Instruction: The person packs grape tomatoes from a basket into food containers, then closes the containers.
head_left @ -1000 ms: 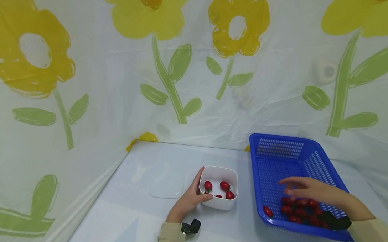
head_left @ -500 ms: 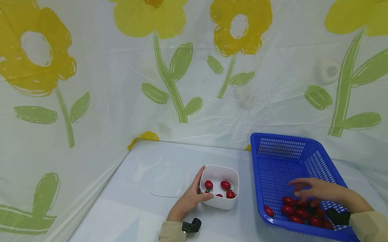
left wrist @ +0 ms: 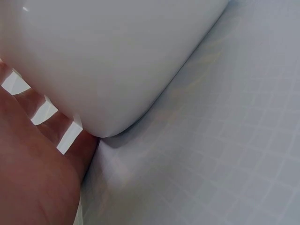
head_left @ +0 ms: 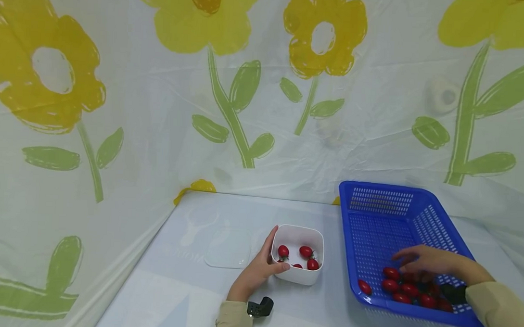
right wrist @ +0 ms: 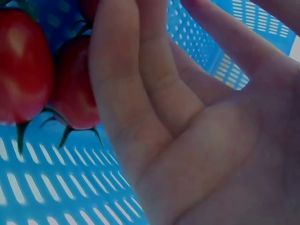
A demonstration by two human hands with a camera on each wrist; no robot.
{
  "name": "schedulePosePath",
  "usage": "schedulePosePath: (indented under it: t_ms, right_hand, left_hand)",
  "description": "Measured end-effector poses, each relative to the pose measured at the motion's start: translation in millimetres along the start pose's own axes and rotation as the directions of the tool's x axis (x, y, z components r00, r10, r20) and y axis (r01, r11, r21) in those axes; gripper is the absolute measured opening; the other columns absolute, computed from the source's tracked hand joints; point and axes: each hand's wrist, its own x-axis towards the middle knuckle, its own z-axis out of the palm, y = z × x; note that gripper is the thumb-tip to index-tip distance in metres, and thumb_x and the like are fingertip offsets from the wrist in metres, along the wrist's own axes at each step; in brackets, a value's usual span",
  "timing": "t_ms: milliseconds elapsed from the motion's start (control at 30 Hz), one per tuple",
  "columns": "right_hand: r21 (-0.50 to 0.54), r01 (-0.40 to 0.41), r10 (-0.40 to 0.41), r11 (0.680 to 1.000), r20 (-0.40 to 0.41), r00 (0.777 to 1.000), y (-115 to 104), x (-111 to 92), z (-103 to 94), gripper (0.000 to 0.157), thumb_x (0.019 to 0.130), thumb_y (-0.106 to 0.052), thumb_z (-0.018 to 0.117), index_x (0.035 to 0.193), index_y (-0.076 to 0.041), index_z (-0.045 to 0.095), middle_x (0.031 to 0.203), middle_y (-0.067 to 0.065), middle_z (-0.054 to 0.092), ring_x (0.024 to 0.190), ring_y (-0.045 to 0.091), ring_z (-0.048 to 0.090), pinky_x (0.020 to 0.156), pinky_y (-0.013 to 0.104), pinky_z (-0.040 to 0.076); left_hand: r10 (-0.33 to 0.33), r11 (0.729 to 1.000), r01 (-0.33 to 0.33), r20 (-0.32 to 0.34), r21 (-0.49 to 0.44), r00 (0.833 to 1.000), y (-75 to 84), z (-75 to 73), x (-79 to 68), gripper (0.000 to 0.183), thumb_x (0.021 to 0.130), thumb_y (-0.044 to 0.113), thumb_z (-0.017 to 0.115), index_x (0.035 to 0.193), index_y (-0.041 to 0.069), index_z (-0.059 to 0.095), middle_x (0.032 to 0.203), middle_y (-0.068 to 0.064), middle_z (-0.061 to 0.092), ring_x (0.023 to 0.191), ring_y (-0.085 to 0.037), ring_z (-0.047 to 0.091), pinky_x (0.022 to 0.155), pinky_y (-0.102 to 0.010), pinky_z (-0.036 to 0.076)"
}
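While cherry tomatoes [head_left: 407, 290] lie heaped in the near corner of the blue basket [head_left: 375, 210], reaching down among them with the right hand [head_left: 432, 262], fingers bent over the pile and brushing the fruit. Seen from the right wrist: two tomatoes [right wrist: 44, 77] with green stems just beside the fingers [right wrist: 136, 93], touching or nearly so; cannot tell whether one is actually pinched, since the fingertips are out of sight. Heaped low at the front wall, probably because the basket tilts toward the person, so the fruit rolls within easy reach.

Left of the basket, apart from it: a white square tub [head_left: 298, 279] holding four more tomatoes [head_left: 306, 251]. Gripped at its near left corner by the left hand [head_left: 255, 273], thumb hooked over the rim, fingers curled around the side, likely to keep the light tub from sliding. Same hold in the left wrist view, palm [left wrist: 33, 178] pressed against the tub's rounded wall [left wrist: 103, 56].

Farther left, lying flat on the white table [head_left: 188, 295]: a clear lid [head_left: 227, 248], set aside with the tub's mouth open. Behind, a plastic sheet printed with yellow flowers [head_left: 322, 38].
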Motion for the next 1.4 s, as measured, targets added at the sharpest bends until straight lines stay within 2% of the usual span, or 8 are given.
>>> schedulePosePath:
  t_ms: [133,400,567,767,1000,1200,1300,1400]
  right_hand:
    - [-0.030,0.019,-0.019,0.999,0.021,1.000,-1,-4,2.4,0.043,0.082,-0.013,0.061,0.119,0.006,0.051,0.100,0.015,0.058,0.081,0.028,0.058,0.064,0.043,0.050]
    - [-0.112,-0.026,0.029,0.993,0.025,0.999,-3,0,7.9,0.033,0.077,-0.011,0.066,0.108,-0.003,0.059,0.097,0.011,0.058,0.081,0.025,0.057,0.065,0.042,0.050]
    - [-0.201,-0.048,0.049,0.978,-0.001,0.999,-4,4,9.7,0.024,0.073,-0.013,0.069,0.095,-0.010,0.060,0.092,0.006,0.055,0.081,0.022,0.053,0.065,0.040,0.049]
    - [-0.235,-0.057,0.046,0.970,-0.052,0.998,-6,4,9.8,0.021,0.073,-0.016,0.069,0.091,-0.010,0.060,0.088,0.004,0.055,0.077,0.020,0.053,0.063,0.036,0.048]
    - [-0.276,-0.025,-0.015,0.961,-0.142,0.990,-14,-2,6.4,0.027,0.073,-0.014,0.069,0.099,-0.006,0.063,0.091,0.006,0.060,0.072,0.018,0.057,0.062,0.036,0.050]
    - [-0.336,0.014,-0.077,0.942,-0.176,0.981,-16,-5,7.5,0.028,0.074,-0.015,0.069,0.101,-0.007,0.065,0.092,0.004,0.061,0.077,0.019,0.055,0.068,0.040,0.049]
    - [-0.368,0.060,-0.146,0.928,-0.208,0.967,-16,-5,8.1,0.029,0.075,-0.017,0.068,0.102,-0.008,0.064,0.095,0.004,0.061,0.085,0.022,0.056,0.072,0.043,0.048]
    - [-0.403,0.102,-0.219,0.909,-0.257,0.941,-20,-7,8.3,0.032,0.077,-0.020,0.068,0.105,-0.008,0.062,0.099,0.005,0.060,0.093,0.027,0.055,0.077,0.047,0.046]
  left_hand:
    - [0.001,1.000,-0.001,-0.001,0.006,1.000,2.8,1.4,-0.4,0.085,0.078,0.028,0.067,0.138,0.049,0.011,0.146,0.014,0.011,0.134,-0.017,0.008,0.103,-0.051,0.016]
    - [0.000,1.000,0.000,-0.001,0.020,1.000,3.0,2.6,0.0,0.084,0.078,0.028,0.067,0.136,0.051,0.011,0.146,0.015,0.010,0.134,-0.017,0.008,0.103,-0.051,0.016]
    - [0.006,1.000,-0.006,0.007,0.020,1.000,1.1,2.3,0.5,0.086,0.077,0.029,0.068,0.136,0.051,0.009,0.146,0.017,0.009,0.134,-0.017,0.008,0.103,-0.050,0.017]
    - [0.011,1.000,-0.011,0.011,0.011,1.000,0.0,1.9,0.4,0.087,0.077,0.030,0.068,0.137,0.049,0.009,0.146,0.016,0.009,0.134,-0.018,0.007,0.103,-0.050,0.016]
    - [0.018,0.999,-0.018,-0.005,0.030,1.000,0.6,1.0,-1.0,0.085,0.079,0.026,0.067,0.137,0.050,0.010,0.147,0.012,0.009,0.134,-0.018,0.008,0.103,-0.050,0.017]
    - [0.020,0.999,-0.020,-0.009,0.043,1.000,2.3,0.8,-1.8,0.085,0.079,0.026,0.066,0.137,0.051,0.009,0.148,0.010,0.008,0.134,-0.019,0.007,0.103,-0.050,0.016]
    - [0.016,0.999,-0.016,-0.007,0.045,1.000,2.4,1.0,-1.4,0.085,0.079,0.027,0.066,0.137,0.051,0.009,0.147,0.011,0.008,0.134,-0.019,0.008,0.103,-0.050,0.017]
    - [0.008,0.999,-0.008,-0.010,0.049,1.000,1.4,1.6,0.1,0.085,0.078,0.028,0.067,0.136,0.051,0.009,0.146,0.014,0.009,0.134,-0.018,0.008,0.103,-0.050,0.017]
